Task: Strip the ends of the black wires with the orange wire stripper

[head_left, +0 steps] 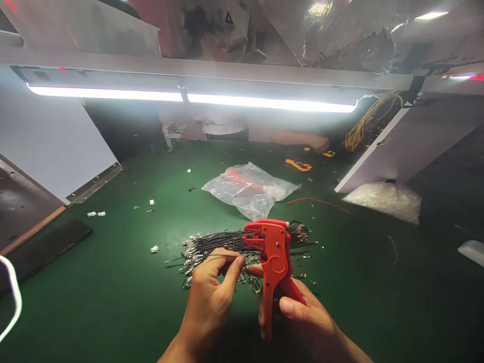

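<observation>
My right hand (pixel 308 307) is wrapped round the handles of a red and orange wire stripper (pixel 275 252), held upright with its jaws toward the left. Beside it, my left hand (pixel 215 282) pinches a thin black wire (pixel 223 255) between thumb and index finger. That wire points left past the knuckles, and its end at the fingertips is hard to make out. Behind both hands lies a bundle of black wires (pixel 215 241) with metal terminals at the left ends. Small cut scraps (pixel 255 287) are scattered on the green tabletop below the tool.
A clear plastic bag (pixel 251 189) with red contents lies behind the bundle. A yellow tool (pixel 298 165) is farther back, near another person's arm (pixel 302 138). A bag of white pieces (pixel 383 199) sits right; a dark phone-like slab (pixel 53 247) lies left. A lamp (pixel 264 102) spans above.
</observation>
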The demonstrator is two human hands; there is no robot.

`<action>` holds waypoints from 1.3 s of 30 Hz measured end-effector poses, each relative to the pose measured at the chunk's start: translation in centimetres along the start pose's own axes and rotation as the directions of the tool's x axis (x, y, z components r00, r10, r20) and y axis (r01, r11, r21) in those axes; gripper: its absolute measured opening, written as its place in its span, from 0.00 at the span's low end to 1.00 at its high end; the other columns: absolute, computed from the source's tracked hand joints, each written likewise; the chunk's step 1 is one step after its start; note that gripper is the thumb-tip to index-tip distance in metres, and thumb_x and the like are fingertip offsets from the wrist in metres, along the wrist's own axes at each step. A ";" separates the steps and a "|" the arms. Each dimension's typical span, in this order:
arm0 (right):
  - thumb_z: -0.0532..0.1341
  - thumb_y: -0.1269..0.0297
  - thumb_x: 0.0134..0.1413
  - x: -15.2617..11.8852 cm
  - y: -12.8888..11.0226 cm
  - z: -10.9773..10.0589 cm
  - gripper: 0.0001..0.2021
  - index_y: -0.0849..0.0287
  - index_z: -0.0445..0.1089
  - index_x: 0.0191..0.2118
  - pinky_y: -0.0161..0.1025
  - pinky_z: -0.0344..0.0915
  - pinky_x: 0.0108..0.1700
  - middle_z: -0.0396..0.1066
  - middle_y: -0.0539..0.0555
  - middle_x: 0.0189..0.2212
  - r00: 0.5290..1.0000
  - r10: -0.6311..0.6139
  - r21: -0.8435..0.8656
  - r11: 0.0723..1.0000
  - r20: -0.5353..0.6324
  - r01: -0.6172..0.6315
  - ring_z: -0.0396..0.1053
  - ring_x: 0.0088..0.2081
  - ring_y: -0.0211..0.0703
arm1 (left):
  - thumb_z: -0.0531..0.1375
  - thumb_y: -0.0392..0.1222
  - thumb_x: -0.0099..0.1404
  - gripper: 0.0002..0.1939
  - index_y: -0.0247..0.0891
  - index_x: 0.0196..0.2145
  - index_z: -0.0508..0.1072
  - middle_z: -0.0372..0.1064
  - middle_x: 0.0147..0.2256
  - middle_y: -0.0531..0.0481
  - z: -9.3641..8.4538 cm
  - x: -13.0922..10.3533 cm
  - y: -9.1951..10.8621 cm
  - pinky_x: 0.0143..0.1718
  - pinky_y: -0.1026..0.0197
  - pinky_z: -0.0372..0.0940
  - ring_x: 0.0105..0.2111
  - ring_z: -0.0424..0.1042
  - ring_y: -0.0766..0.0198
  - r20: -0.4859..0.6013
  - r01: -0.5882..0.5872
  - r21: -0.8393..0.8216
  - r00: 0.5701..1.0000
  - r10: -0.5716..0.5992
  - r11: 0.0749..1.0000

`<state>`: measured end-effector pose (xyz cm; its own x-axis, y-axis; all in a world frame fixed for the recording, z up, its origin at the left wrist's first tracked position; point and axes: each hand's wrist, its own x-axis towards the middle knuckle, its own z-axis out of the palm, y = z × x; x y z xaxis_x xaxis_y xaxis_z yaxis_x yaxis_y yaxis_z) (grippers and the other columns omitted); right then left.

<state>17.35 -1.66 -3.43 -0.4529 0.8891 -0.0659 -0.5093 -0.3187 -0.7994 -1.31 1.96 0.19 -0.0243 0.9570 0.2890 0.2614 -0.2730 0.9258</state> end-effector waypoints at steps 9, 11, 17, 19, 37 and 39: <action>0.70 0.53 0.56 -0.1 -0.2 0.0 0.27 0.58 0.73 0.59 0.41 0.72 0.33 0.81 0.55 0.29 0.999 0.008 0.070 0.998 -0.045 -0.004 0.76 0.29 0.45 | 0.63 0.38 0.65 0.08 0.41 0.28 0.81 0.78 0.28 0.51 0.4 0.3 0.0 0.33 0.63 0.70 0.29 0.77 0.63 -0.026 -0.047 -0.019 0.999 0.046 0.999; 0.70 0.54 0.55 0.0 -0.2 0.2 0.26 0.57 0.73 0.58 0.40 0.72 0.34 0.81 0.56 0.34 0.999 -0.010 0.067 0.998 -0.035 0.012 0.76 0.31 0.44 | 0.64 0.39 0.66 0.08 0.40 0.30 0.81 0.77 0.28 0.51 -0.4 0.1 0.0 0.34 0.63 0.71 0.30 0.76 0.63 -0.112 -0.031 -0.028 0.993 0.027 0.999; 0.66 0.72 0.49 0.0 0.4 0.4 0.28 0.54 0.73 0.59 0.42 0.74 0.38 0.82 0.56 0.43 0.993 0.039 0.254 0.965 0.114 -0.067 0.77 0.37 0.44 | 0.66 0.40 0.67 0.06 0.46 0.39 0.84 0.74 0.32 0.53 -2.6 -0.3 0.5 0.34 0.65 0.69 0.32 0.72 0.66 -0.347 -0.085 -0.065 0.936 0.057 0.994; 0.64 0.74 0.42 -0.1 0.9 0.1 0.33 0.57 0.73 0.59 0.41 0.72 0.38 0.82 0.57 0.39 0.984 0.047 0.320 0.942 0.174 -0.101 0.78 0.36 0.44 | 0.66 0.37 0.66 0.08 0.50 0.40 0.84 0.73 0.32 0.55 -2.8 -0.5 0.7 0.32 0.67 0.67 0.32 0.70 0.68 -0.400 -0.160 -0.075 0.909 0.117 0.984; 0.79 0.58 0.37 -0.4 4.0 -2.2 0.32 0.58 0.78 0.52 0.35 0.65 0.36 0.81 0.53 0.33 0.955 0.156 0.267 0.938 0.252 -0.223 0.77 0.35 0.44 | 0.66 0.37 0.67 0.08 0.50 0.40 0.83 0.71 0.30 0.57 -2.3 -1.6 0.8 0.32 0.68 0.63 0.31 0.66 0.69 -0.348 -0.224 -0.162 0.924 0.157 0.961; 0.78 0.57 0.36 -0.4 4.1 -2.4 0.33 0.58 0.76 0.52 0.36 0.64 0.36 0.81 0.52 0.32 0.951 0.162 0.246 0.942 0.264 -0.228 0.76 0.34 0.45 | 0.65 0.38 0.68 0.06 0.49 0.38 0.83 0.72 0.30 0.57 -1.8 -1.7 1.3 0.34 0.67 0.63 0.32 0.66 0.68 -0.386 -0.215 -0.141 0.911 0.146 0.966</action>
<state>17.24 -2.54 -8.09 -0.7060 0.7074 -0.0342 -0.5565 -0.5840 -0.5909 -2.72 -0.22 1.31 -0.3567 0.7937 0.4928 0.1213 -0.4836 0.8668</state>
